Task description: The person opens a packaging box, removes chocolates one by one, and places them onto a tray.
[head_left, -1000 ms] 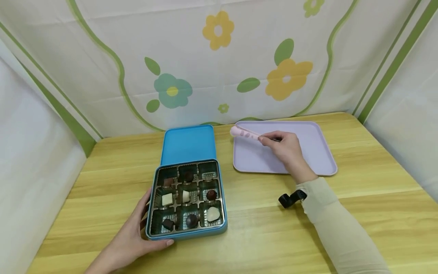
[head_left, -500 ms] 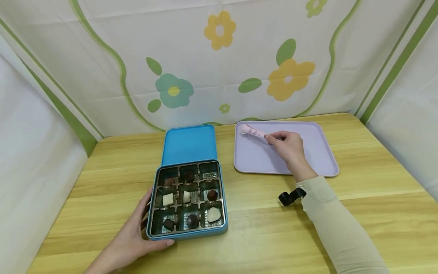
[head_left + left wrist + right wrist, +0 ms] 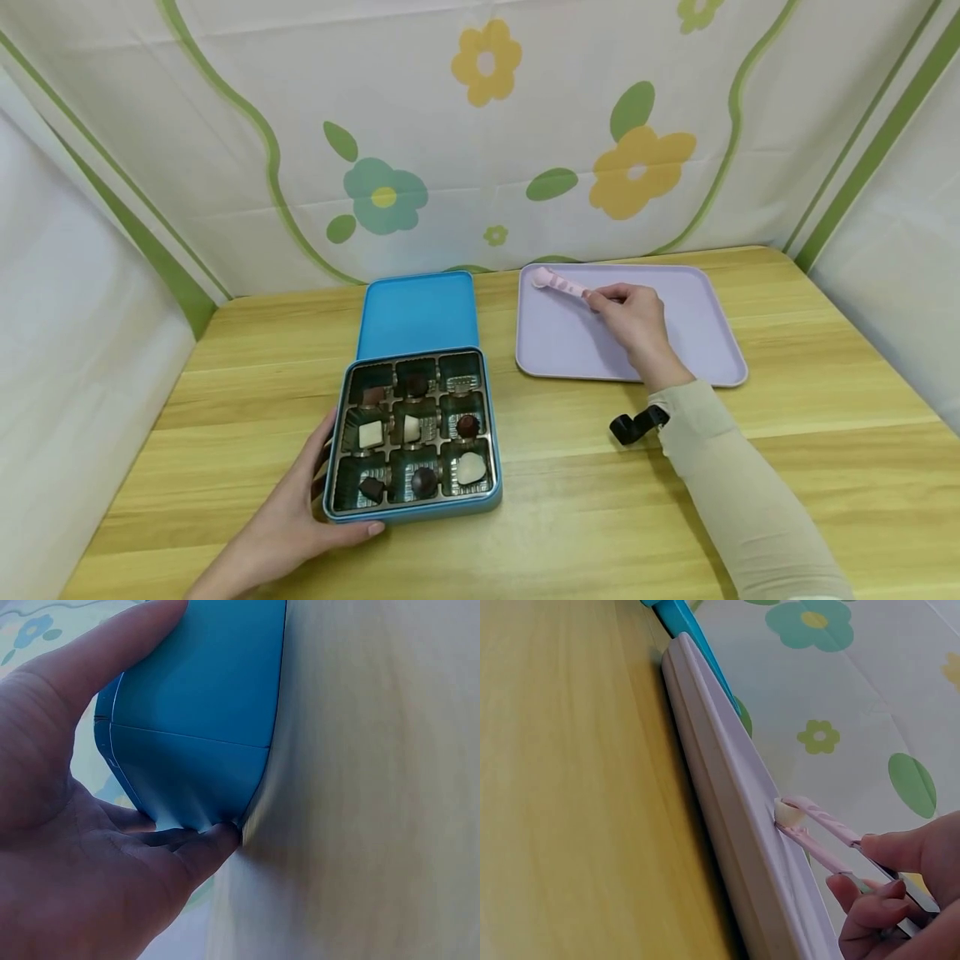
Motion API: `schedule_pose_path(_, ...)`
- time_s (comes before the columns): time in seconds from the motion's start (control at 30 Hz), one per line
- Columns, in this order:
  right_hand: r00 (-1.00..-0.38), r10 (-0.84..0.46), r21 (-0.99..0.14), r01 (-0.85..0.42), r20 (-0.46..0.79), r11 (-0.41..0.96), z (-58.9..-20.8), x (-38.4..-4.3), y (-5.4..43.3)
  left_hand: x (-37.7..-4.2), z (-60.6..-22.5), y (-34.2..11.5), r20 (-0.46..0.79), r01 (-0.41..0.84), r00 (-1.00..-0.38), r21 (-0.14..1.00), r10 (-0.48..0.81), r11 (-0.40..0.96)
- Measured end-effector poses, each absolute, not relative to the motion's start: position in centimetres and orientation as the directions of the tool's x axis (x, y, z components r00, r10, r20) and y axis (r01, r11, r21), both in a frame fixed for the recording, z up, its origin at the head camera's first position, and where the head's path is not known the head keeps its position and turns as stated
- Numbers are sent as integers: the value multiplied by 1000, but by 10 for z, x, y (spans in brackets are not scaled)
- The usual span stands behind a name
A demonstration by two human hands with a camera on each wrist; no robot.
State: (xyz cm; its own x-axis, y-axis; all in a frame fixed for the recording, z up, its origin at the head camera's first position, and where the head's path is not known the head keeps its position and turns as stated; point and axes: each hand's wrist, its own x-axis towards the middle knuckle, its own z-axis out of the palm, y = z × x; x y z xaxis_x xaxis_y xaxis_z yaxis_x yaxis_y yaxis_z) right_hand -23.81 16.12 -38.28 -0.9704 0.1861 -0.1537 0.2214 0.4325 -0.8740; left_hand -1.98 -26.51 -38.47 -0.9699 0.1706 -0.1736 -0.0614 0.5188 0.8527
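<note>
In the head view my left hand (image 3: 288, 508) grips the front left corner of a blue tin (image 3: 427, 512), thumb along the front and fingers on the left side. Chocolates sit in the tin's divided insert, among them a white square (image 3: 371, 434), a dark ball (image 3: 424, 481) and a white rounded one (image 3: 471, 468). Over the lilac tray (image 3: 697, 354), my right hand (image 3: 633, 321) pinches pink tongs (image 3: 567, 287). The right wrist view shows a cream-coloured piece of chocolate (image 3: 790, 814) between the tongs' tips, low at the tray; whether it touches the surface I cannot tell.
Behind the tin lies its blue lid (image 3: 418, 312), flat and partly covered by the tin. A flower-patterned cloth (image 3: 480, 150) hangs along the back, with white cloth at both sides. Beneath everything is a wood-grain table (image 3: 555, 517).
The tongs' tips have moved right and down, from the tray's left rim to inside its back left corner. My left hand stays on the tin; the whole view has shifted slightly.
</note>
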Motion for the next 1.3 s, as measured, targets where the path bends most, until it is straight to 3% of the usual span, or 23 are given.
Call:
schedule_pose_path(0.3,-968,203,-863,227,-148,451,-383,-239,163,-18,-385,-264,-173,-61,-969,860,176,507)
schedule_pose_path(0.7,-969,245,-862,160,-43,481,-376,-236,169,-19,-386,-271,-174,-58,-968,859,184,509)
schedule_pose_path(1.07,-992,120,-841,104,-47,530,-378,-238,170,-22,-387,-275,-154,-33,-965,875,213,482)
schedule_pose_path(1.3,-992,122,-816,60,13,575,-384,-240,168,-21,-387,-274,-161,-41,-963,879,214,475)
